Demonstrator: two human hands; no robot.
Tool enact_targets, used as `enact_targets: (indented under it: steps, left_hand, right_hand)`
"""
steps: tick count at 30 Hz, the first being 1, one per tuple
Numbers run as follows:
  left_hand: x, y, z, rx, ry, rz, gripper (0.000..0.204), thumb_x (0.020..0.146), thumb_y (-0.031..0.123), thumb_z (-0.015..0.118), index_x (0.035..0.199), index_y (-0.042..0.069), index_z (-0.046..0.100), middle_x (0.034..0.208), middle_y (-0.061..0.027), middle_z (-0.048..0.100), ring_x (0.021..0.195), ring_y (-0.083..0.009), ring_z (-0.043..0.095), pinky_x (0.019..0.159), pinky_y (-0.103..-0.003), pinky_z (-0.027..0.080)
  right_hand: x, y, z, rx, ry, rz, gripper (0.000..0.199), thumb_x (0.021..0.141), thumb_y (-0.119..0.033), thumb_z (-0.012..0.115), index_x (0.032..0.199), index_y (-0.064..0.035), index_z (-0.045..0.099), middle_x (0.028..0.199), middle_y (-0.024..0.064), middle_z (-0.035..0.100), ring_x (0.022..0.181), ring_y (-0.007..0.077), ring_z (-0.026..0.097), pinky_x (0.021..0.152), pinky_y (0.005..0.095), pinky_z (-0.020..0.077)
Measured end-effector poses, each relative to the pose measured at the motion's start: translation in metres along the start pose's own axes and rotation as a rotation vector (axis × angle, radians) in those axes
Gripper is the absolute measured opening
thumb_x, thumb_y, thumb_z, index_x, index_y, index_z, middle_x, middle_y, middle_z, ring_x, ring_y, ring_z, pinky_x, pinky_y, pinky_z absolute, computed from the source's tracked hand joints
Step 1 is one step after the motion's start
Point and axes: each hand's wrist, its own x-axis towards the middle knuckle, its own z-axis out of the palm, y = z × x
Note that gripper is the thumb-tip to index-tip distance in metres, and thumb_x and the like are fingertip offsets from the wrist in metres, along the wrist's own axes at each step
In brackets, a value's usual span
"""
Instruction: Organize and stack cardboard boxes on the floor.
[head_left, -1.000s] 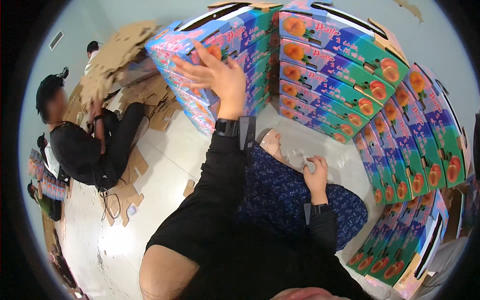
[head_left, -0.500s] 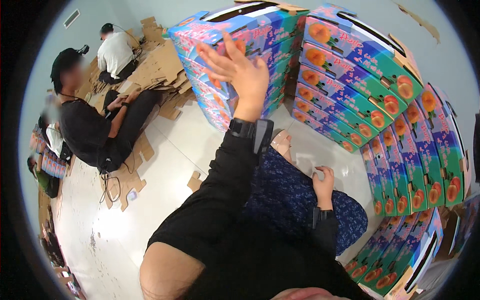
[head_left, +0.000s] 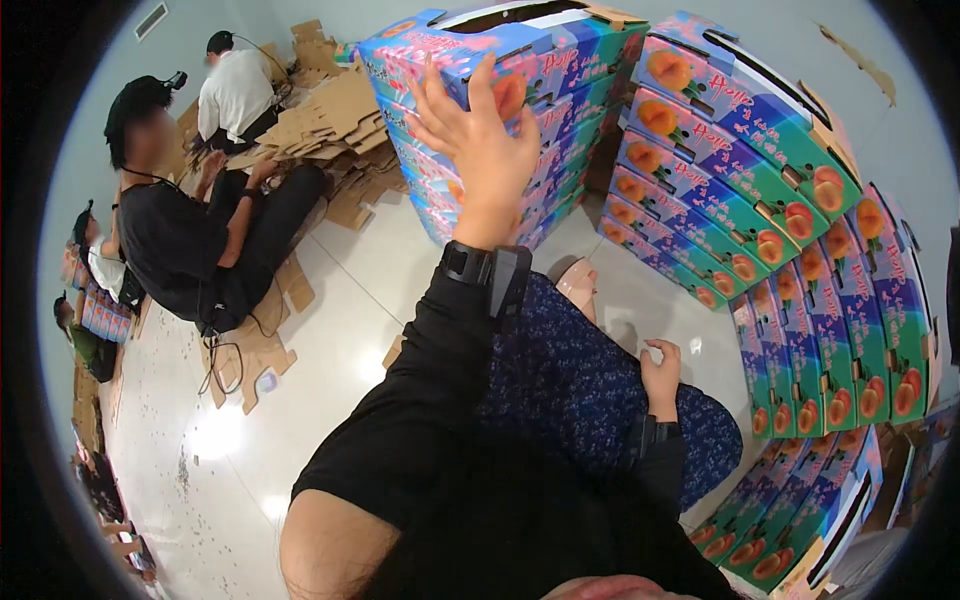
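Note:
My left hand point(head_left: 482, 155) is raised with its fingers spread, against or just in front of the near face of a tall stack of printed fruit cartons point(head_left: 560, 105). Whether the palm presses on the cardboard, I cannot tell. Nothing is held in it. Low over my dark blue patterned skirt point(head_left: 560, 360), my right hand point(head_left: 660, 378) hangs empty, its fingers loosely bent and thumb apart. A second carton stack point(head_left: 715, 150) stands right of the first, with a narrow gap between them.
More cartons point(head_left: 835, 320) curve along the right side, with another group point(head_left: 785, 510) below. At left, a person in black point(head_left: 170, 240) sits beside flattened cardboard point(head_left: 325, 125); behind is a person in white point(head_left: 238, 95). A cardboard scrap point(head_left: 393, 352) lies on the pale floor point(head_left: 330, 390).
My left hand stays by the first stack, its fingers turned more upright. The stacks sit slightly further right in view. The person in black has parted their hands.

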Motion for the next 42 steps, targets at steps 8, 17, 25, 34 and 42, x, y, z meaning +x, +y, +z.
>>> enact_targets:
  steps: [8,17,25,34,42]
  left_hand:
    - [-0.002,-0.001,0.0,0.028,-0.02,-0.009,0.062,0.069,0.021,0.067,0.128,0.018,0.046,0.143,-0.0245,0.018,0.136,-0.0465,0.005,0.104,-0.065,0.002]
    - [0.002,-0.007,-0.002,-0.067,0.021,0.074,0.056,0.071,0.021,0.066,0.125,0.019,0.05,0.136,-0.0165,0.036,0.133,-0.0402,0.022,0.104,-0.063,0.007]
    - [0.011,-0.025,-0.033,0.003,-0.141,0.176,0.059,0.068,0.023,0.068,0.126,0.024,0.053,0.132,-0.0096,0.041,0.128,-0.0332,0.032,0.105,-0.06,0.013]
    - [0.012,-0.035,-0.034,-0.03,-0.198,0.187,0.054,0.074,0.016,0.062,0.127,0.024,0.053,0.132,-0.011,0.041,0.128,-0.0349,0.031,0.105,-0.06,0.014]
    - [0.013,-0.038,-0.045,-0.122,-0.236,0.178,0.054,0.074,0.021,0.066,0.127,0.021,0.054,0.133,-0.0121,0.04,0.129,-0.0367,0.03,0.106,-0.058,0.012]
  right_hand:
    - [0.0,0.005,0.0,0.005,-0.004,-0.016,0.018,0.074,-0.006,0.063,0.092,-0.0033,0.064,0.104,0.0145,0.055,0.103,0.0313,0.053,0.092,0.0373,0.0411]
    - [0.026,-0.065,0.004,0.186,-0.043,-0.168,0.026,0.074,-0.006,0.063,0.1,-0.0034,0.061,0.104,0.0142,0.058,0.103,0.0301,0.054,0.091,0.0365,0.0408]
    - [0.1,-0.227,0.029,0.464,-0.284,-0.59,0.052,0.078,-0.012,0.066,0.125,-0.006,0.047,0.122,0.0118,0.052,0.115,0.0262,0.05,0.096,0.0368,0.0382]
    - [0.146,-0.314,0.098,0.565,0.006,-0.675,0.076,0.074,-0.014,0.072,0.137,-0.0016,0.03,0.119,0.0147,0.044,0.116,0.0256,0.043,0.097,0.0372,0.0372]
    - [0.145,-0.321,0.11,0.844,-0.151,-0.587,0.087,0.075,-0.012,0.073,0.143,-0.0016,0.019,0.125,0.0161,0.042,0.111,0.0215,0.046,0.093,0.034,0.0405]
